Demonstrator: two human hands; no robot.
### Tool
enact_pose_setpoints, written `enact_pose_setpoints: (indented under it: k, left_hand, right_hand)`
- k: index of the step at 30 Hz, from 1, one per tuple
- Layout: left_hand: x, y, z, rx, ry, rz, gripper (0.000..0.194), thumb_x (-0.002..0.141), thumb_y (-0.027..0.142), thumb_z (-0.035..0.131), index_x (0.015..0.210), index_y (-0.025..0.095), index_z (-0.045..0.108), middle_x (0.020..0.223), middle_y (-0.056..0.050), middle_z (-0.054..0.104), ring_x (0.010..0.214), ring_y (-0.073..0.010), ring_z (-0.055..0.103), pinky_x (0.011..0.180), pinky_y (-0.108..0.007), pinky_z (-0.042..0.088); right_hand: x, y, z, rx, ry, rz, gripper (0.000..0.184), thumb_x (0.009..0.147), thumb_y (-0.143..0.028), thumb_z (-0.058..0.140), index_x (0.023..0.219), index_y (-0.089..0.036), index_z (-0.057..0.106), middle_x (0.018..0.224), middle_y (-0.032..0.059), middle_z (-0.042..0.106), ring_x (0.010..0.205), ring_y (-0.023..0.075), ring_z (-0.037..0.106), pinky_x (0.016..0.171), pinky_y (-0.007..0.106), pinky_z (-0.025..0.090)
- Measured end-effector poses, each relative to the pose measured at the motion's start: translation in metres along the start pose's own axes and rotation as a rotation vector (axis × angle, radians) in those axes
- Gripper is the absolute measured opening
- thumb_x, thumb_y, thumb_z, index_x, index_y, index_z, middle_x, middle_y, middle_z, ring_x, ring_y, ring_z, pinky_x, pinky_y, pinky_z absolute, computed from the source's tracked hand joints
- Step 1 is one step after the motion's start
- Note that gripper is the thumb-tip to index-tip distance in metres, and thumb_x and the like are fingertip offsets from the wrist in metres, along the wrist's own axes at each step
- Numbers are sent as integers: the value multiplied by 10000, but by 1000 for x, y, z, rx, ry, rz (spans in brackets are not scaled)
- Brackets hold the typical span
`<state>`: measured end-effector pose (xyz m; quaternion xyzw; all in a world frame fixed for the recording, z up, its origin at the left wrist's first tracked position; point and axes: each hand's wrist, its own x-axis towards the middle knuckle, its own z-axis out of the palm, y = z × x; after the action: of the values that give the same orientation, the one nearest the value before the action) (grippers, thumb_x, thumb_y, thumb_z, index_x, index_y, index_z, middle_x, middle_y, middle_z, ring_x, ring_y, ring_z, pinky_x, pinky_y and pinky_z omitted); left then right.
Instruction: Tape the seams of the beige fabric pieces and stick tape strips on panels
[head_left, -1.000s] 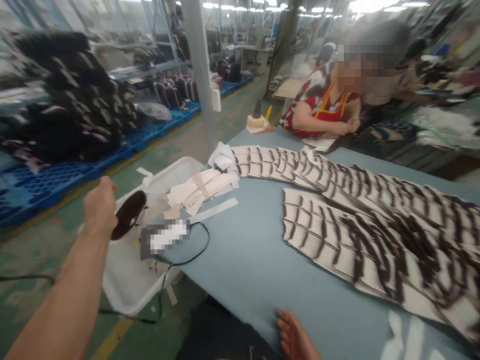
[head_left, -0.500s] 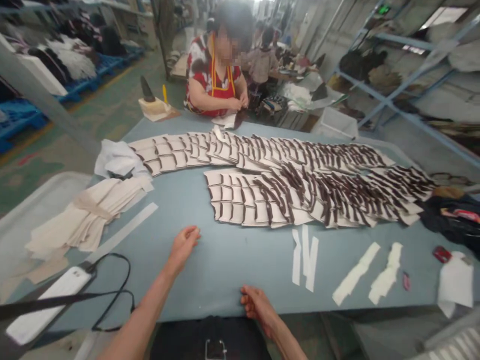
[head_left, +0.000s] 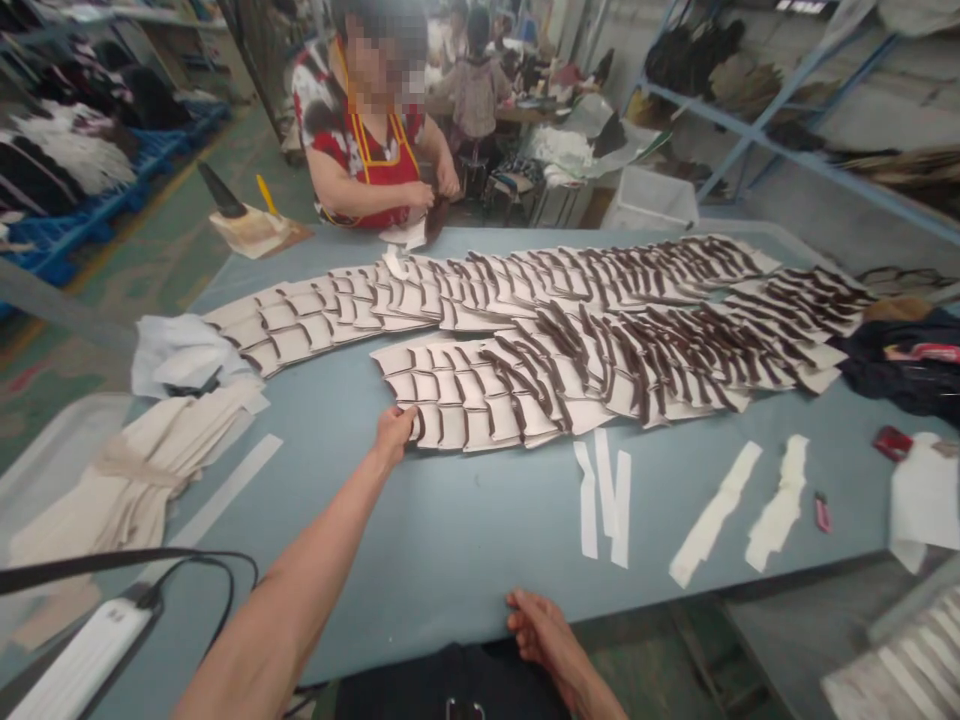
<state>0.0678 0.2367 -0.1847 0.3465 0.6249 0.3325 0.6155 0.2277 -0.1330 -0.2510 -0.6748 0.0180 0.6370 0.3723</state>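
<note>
One left hand pinched on panels, right hand curled, empty; device marks illegible.

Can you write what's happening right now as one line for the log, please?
left hand: touching nearer row of panels, left end | right hand: half-curled, near table edge | co-worker: across table

a dark cone is at the far left corner of the surface, a person in red at the far edge, a pink object toward the near right corner.
</note>
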Motion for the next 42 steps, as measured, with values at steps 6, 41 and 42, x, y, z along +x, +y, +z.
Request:
enact_pose_setpoints:
  k: [6, 41, 42]
  left_hand:
    - [-21, 39, -35, 141, 111, 117, 401, 1018, 390, 716, 1350, 171, 664, 1373, -107, 680, 1173, -306, 701, 973, -506, 626]
    - [-221, 39, -79, 515, -122, 911, 256, 882, 223, 686, 1137, 241, 695, 1175, -87, 796, 1142, -297, 729, 1054, -437, 527]
    - [-223, 39, -76, 516, -147, 913, 237, 877, 208, 679, 1111, 242, 694, 1148, -82, 798, 1116, -294, 735, 1030, -431, 534]
  right_hand:
    - [4, -30, 10, -128, 23, -87, 656, 668, -744, 860, 902, -154, 693, 686, 15, 695, 481, 61, 519, 473, 166, 358]
    - [-142, -204, 88, -1187, -9, -1799, 250, 1129, -216, 413, 1060, -190, 652, 722, 27, 626, 624, 176, 578, 596, 289, 414]
    - [-146, -203, 86, -1202, 0, -1802, 260, 1133, -222, 409, 1052, -188, 654, 717, 26, 624, 621, 174, 573, 596, 289, 405]
